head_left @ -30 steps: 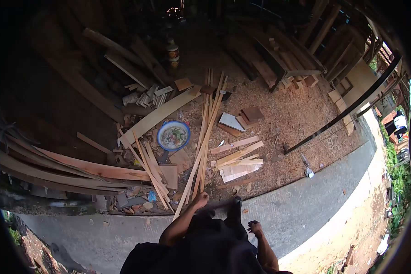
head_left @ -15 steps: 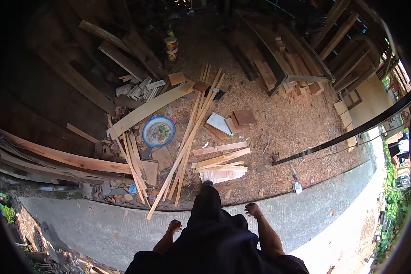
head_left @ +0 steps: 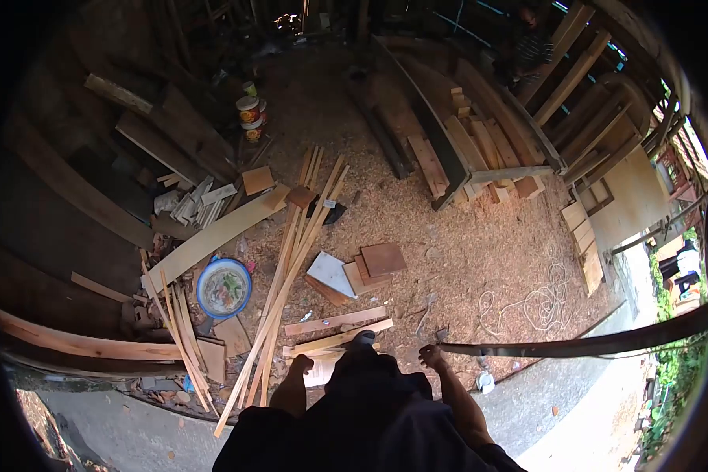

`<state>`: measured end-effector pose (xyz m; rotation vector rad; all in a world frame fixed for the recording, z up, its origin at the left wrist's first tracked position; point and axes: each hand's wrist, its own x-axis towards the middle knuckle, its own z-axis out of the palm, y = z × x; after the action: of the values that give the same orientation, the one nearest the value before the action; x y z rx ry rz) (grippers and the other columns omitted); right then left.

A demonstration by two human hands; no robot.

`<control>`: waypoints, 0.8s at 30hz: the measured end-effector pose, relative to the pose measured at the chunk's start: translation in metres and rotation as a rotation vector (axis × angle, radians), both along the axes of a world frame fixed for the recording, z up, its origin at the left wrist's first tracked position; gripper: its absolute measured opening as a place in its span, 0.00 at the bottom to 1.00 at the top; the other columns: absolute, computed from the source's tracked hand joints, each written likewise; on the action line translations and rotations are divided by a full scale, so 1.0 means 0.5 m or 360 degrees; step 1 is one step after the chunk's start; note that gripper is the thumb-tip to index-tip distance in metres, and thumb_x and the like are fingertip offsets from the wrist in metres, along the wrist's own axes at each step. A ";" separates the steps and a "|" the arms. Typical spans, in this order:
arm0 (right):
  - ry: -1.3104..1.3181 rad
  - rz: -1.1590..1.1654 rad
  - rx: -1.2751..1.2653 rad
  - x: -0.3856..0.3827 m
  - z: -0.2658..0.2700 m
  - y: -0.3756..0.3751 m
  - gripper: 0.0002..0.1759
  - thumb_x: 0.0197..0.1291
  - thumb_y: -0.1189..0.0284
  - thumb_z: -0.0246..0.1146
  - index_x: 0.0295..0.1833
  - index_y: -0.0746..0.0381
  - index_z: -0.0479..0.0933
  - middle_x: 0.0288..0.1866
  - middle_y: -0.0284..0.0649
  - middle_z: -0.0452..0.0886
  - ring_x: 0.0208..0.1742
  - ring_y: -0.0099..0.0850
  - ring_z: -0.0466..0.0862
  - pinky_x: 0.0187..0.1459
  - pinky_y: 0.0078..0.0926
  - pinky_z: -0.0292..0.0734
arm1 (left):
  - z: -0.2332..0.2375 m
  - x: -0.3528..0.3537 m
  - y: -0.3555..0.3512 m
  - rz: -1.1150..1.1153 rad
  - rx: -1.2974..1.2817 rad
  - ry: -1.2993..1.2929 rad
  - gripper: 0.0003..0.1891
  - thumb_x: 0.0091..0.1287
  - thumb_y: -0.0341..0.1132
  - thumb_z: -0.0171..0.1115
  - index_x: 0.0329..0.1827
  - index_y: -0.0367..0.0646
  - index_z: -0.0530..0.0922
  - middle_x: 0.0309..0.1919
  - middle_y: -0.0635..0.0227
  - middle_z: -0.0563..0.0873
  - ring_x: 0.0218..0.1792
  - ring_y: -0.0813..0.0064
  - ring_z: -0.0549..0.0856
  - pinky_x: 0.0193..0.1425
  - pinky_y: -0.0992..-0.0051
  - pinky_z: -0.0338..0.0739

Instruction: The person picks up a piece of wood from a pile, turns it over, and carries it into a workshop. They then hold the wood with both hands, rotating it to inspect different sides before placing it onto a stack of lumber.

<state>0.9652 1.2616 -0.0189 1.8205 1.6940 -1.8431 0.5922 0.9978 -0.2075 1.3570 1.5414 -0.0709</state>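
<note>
My left hand [head_left: 300, 365] hangs low beside my body with its fingers curled in and nothing showing in them. Past it lie short pale boards [head_left: 334, 322] and a bundle of long thin wooden strips [head_left: 299, 252]. My right hand [head_left: 430, 358] is held out on the other side, empty, its fingers loosely bent and a little apart. Close by that hand, in this view, is the lower end of a dark post [head_left: 558, 348]. One foot [head_left: 363, 338] overlaps the short boards on the sawdust-covered ground.
A blue-rimmed basin [head_left: 224, 288] stands left of the strips. Square wood pieces [head_left: 381, 259] lie ahead. Farther off, a wooden frame [head_left: 511, 174] holds timber, with a person [head_left: 533, 49] behind it. Stacked paint buckets [head_left: 248, 114] stand at back left; tangled cord [head_left: 544, 303] lies at right.
I have moved forward from the concrete strip toward the sawdust floor, so the boards and basin sit nearer and lower in view. Both hands have swung upward in view; the person at the back shows more.
</note>
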 end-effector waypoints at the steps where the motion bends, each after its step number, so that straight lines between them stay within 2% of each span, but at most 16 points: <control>1: -0.0089 0.0101 -0.0099 0.006 0.031 0.053 0.11 0.54 0.67 0.54 0.39 0.63 0.73 0.27 0.40 0.78 0.21 0.29 0.78 0.18 0.24 0.71 | 0.083 0.023 0.135 0.1355 -0.0438 0.0257 0.08 0.49 0.33 0.53 0.21 0.36 0.77 0.20 0.55 0.80 0.20 0.63 0.80 0.26 0.68 0.74; 2: 0.0026 0.0193 -0.0039 0.019 0.035 0.111 0.11 0.54 0.67 0.54 0.39 0.63 0.73 0.27 0.40 0.78 0.21 0.28 0.78 0.18 0.23 0.71 | 0.192 0.025 0.254 0.1598 -0.0088 -0.0026 0.10 0.53 0.34 0.51 0.23 0.37 0.76 0.19 0.58 0.80 0.20 0.67 0.80 0.25 0.70 0.74; 4: 0.0361 -0.0261 -0.0398 0.048 -0.036 0.233 0.10 0.54 0.69 0.53 0.39 0.63 0.72 0.27 0.40 0.77 0.21 0.28 0.77 0.19 0.24 0.72 | 0.351 0.011 0.466 0.1919 0.0504 -0.0499 0.10 0.60 0.38 0.50 0.32 0.39 0.73 0.21 0.65 0.79 0.22 0.76 0.79 0.25 0.77 0.72; 6: 0.0031 -0.0240 -0.0155 0.019 -0.018 0.323 0.10 0.53 0.71 0.52 0.40 0.63 0.72 0.25 0.40 0.76 0.21 0.29 0.76 0.21 0.27 0.73 | 0.424 0.006 0.628 0.1824 0.0914 -0.1031 0.10 0.61 0.37 0.51 0.38 0.39 0.70 0.24 0.68 0.79 0.24 0.80 0.78 0.28 0.80 0.72; 9: -0.0083 -0.0047 -0.0079 -0.013 -0.026 0.445 0.09 0.53 0.71 0.53 0.39 0.62 0.72 0.25 0.39 0.76 0.20 0.28 0.75 0.19 0.25 0.73 | 0.541 0.007 0.779 0.1600 0.1007 -0.0766 0.09 0.62 0.37 0.51 0.37 0.40 0.70 0.27 0.69 0.79 0.27 0.80 0.78 0.30 0.80 0.72; 11: -0.0001 0.0204 -0.0227 -0.075 -0.042 0.610 0.08 0.53 0.71 0.56 0.38 0.62 0.72 0.25 0.37 0.76 0.21 0.27 0.77 0.19 0.24 0.73 | 0.457 0.002 0.847 0.1603 0.0857 -0.0626 0.10 0.62 0.38 0.51 0.37 0.40 0.71 0.26 0.70 0.79 0.27 0.79 0.78 0.32 0.79 0.72; 13: 0.0047 0.0349 -0.0290 -0.119 -0.076 0.725 0.08 0.52 0.73 0.56 0.38 0.62 0.72 0.25 0.37 0.76 0.22 0.28 0.77 0.20 0.25 0.74 | 0.363 0.007 0.845 0.1799 0.0681 -0.0535 0.13 0.61 0.41 0.51 0.36 0.39 0.71 0.27 0.64 0.80 0.28 0.72 0.80 0.32 0.75 0.73; 14: 0.0062 0.0465 -0.0348 -0.130 -0.101 0.785 0.08 0.51 0.74 0.57 0.38 0.62 0.72 0.25 0.37 0.76 0.24 0.28 0.78 0.21 0.26 0.75 | 0.319 0.011 0.833 0.1864 0.0590 -0.0378 0.10 0.57 0.37 0.54 0.36 0.39 0.72 0.27 0.62 0.79 0.29 0.67 0.79 0.36 0.71 0.73; 15: 0.0346 0.0286 -0.0551 -0.116 -0.179 0.850 0.07 0.50 0.75 0.58 0.37 0.61 0.72 0.27 0.38 0.77 0.26 0.29 0.78 0.23 0.27 0.76 | 0.185 0.015 0.791 0.1646 0.1100 -0.0246 0.10 0.48 0.33 0.56 0.32 0.40 0.74 0.25 0.62 0.79 0.29 0.63 0.78 0.38 0.67 0.72; 16: 0.0526 0.1389 0.0539 -0.093 -0.311 0.927 0.07 0.52 0.74 0.56 0.38 0.61 0.72 0.32 0.40 0.78 0.26 0.30 0.78 0.25 0.27 0.77 | 0.234 0.030 0.768 0.0778 0.1350 0.0838 0.08 0.42 0.32 0.57 0.27 0.41 0.75 0.23 0.61 0.78 0.30 0.62 0.77 0.39 0.66 0.71; 17: 0.0220 0.1290 0.0197 -0.142 -0.251 1.000 0.08 0.53 0.72 0.55 0.40 0.60 0.72 0.33 0.40 0.78 0.27 0.31 0.78 0.26 0.28 0.76 | 0.217 0.060 0.726 0.0977 0.0767 0.0845 0.06 0.41 0.32 0.59 0.23 0.41 0.76 0.20 0.60 0.78 0.28 0.62 0.77 0.36 0.66 0.72; 18: -0.0095 0.1148 -0.0162 -0.187 -0.187 1.032 0.09 0.54 0.70 0.54 0.41 0.60 0.72 0.34 0.41 0.78 0.27 0.32 0.78 0.27 0.29 0.76 | 0.127 0.112 0.654 0.2134 0.0630 0.0306 0.07 0.44 0.31 0.58 0.25 0.39 0.76 0.20 0.60 0.79 0.26 0.64 0.79 0.30 0.66 0.73; 20: 0.0165 0.0547 -0.0390 -0.228 -0.125 1.126 0.12 0.56 0.65 0.52 0.42 0.60 0.70 0.34 0.42 0.78 0.30 0.35 0.78 0.28 0.31 0.74 | 0.285 0.177 0.684 0.3160 -0.0680 -0.0236 0.07 0.49 0.32 0.54 0.24 0.37 0.77 0.21 0.60 0.81 0.23 0.67 0.81 0.24 0.67 0.74; 22: 0.0355 0.0402 -0.0637 -0.258 -0.130 1.238 0.13 0.56 0.65 0.51 0.44 0.60 0.69 0.36 0.43 0.77 0.32 0.37 0.78 0.30 0.35 0.74 | 0.280 0.212 0.679 0.2530 -0.0685 -0.0063 0.09 0.51 0.32 0.51 0.25 0.37 0.77 0.23 0.60 0.81 0.22 0.70 0.82 0.23 0.70 0.75; 23: 0.0095 0.0492 -0.0605 -0.285 -0.112 1.271 0.14 0.56 0.65 0.51 0.45 0.60 0.68 0.37 0.44 0.77 0.33 0.38 0.78 0.33 0.37 0.74 | 0.306 0.214 0.704 0.2157 -0.0717 0.0075 0.08 0.49 0.32 0.53 0.26 0.38 0.78 0.23 0.60 0.81 0.23 0.70 0.82 0.26 0.73 0.75; 24: -0.0163 0.0585 -0.0556 -0.307 -0.123 1.307 0.15 0.56 0.65 0.50 0.46 0.60 0.68 0.38 0.45 0.77 0.34 0.39 0.78 0.35 0.39 0.73 | 0.307 0.239 0.727 0.2933 -0.0234 -0.0113 0.09 0.49 0.34 0.55 0.29 0.37 0.76 0.23 0.60 0.81 0.23 0.71 0.81 0.26 0.74 0.75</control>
<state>0.8119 1.9148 -0.0802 1.3416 1.4404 -1.7228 0.7118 1.3612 -0.0539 -0.5147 2.0802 0.9407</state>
